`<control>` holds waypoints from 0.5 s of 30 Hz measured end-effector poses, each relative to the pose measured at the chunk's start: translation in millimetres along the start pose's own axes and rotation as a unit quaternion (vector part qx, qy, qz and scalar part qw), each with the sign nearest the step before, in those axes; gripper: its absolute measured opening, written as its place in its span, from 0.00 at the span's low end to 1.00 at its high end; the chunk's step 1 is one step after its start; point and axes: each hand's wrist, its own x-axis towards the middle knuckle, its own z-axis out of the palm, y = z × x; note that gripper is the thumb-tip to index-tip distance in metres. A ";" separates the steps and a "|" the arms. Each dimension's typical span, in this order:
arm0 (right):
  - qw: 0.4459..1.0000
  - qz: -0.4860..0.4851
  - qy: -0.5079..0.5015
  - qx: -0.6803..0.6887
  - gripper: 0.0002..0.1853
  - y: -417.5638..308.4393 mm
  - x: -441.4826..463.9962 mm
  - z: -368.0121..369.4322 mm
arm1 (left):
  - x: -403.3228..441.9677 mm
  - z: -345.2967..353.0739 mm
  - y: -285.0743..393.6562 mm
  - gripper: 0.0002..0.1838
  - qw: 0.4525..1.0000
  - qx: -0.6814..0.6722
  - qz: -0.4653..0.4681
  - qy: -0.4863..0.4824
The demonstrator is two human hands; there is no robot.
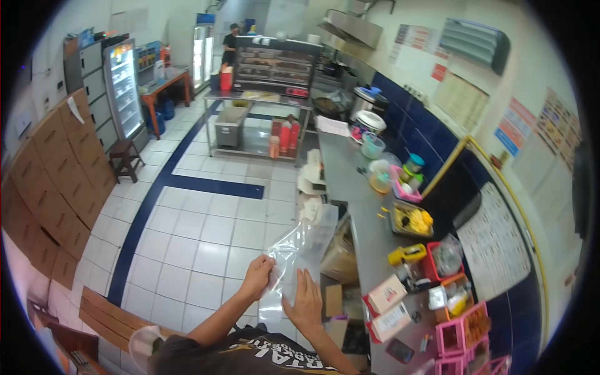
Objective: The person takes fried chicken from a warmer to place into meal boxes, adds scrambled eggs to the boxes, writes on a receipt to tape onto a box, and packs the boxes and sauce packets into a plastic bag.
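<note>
A long piece of clear plastic, which looks like a flat bag, hangs in front of my body above the tiled floor. My left hand is closed on its left edge, with the fingers curled in a pinch. Against the plastic's lower right side lies my right hand, its fingers stretched out and the thumb apart. The plastic's upper end slants toward the steel counter on the right. Glare on the plastic hides whether it has an opening.
On the right, a steel counter carries a tray of yellow food, white boxes, a phone and pink baskets. A cardboard box sits below. Ahead stands a display case; a person is behind.
</note>
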 end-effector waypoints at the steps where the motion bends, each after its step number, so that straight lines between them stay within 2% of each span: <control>1: 0.999 -0.017 0.028 0.043 0.35 8.5 17.6 36.4 | 5.1 -12.2 9.5 0.11 0.999 -0.016 -0.021 0.032; 2: 0.994 -0.036 0.057 0.084 0.30 12.4 36.5 60.2 | 17.0 -25.0 8.0 0.11 0.999 -0.015 -0.013 0.043; 3: 0.993 -0.047 0.056 0.092 0.30 11.2 54.6 73.1 | 27.6 -38.6 2.5 0.10 0.994 -0.090 -0.030 0.053; 4: 0.989 -0.062 0.057 0.123 0.23 9.3 71.8 85.6 | 38.0 -52.2 4.0 0.09 0.983 -0.165 -0.047 0.063; 5: 0.983 -0.077 0.058 0.156 0.17 7.1 90.3 97.8 | 48.7 -66.2 7.9 0.09 0.983 -0.163 -0.041 0.074; 6: 0.981 -0.085 0.054 0.165 0.17 3.9 108.3 108.1 | 53.9 -77.0 17.5 0.08 0.977 -0.191 -0.048 0.079; 8: 0.964 -0.063 -0.008 0.257 0.10 -1.0 145.7 124.9 | 73.5 -97.0 37.7 0.08 0.970 -0.219 -0.048 0.094; 9: 0.952 -0.047 -0.074 0.293 0.09 -1.0 165.7 132.4 | 86.0 -106.1 46.8 0.08 0.962 -0.249 -0.057 0.100; 10: 0.949 -0.053 -0.080 0.300 0.09 0.1 185.1 140.9 | 101.0 -116.7 53.3 0.08 0.953 -0.277 -0.067 0.106; 12: 0.917 0.009 -0.195 0.347 0.11 4.7 226.3 161.6 | 146.0 -148.6 47.2 0.08 0.953 -0.272 -0.060 0.117; 15: 0.892 -0.007 -0.229 0.389 0.11 13.9 299.6 198.3 | 210.0 -180.6 62.4 0.08 0.952 -0.268 -0.074 0.125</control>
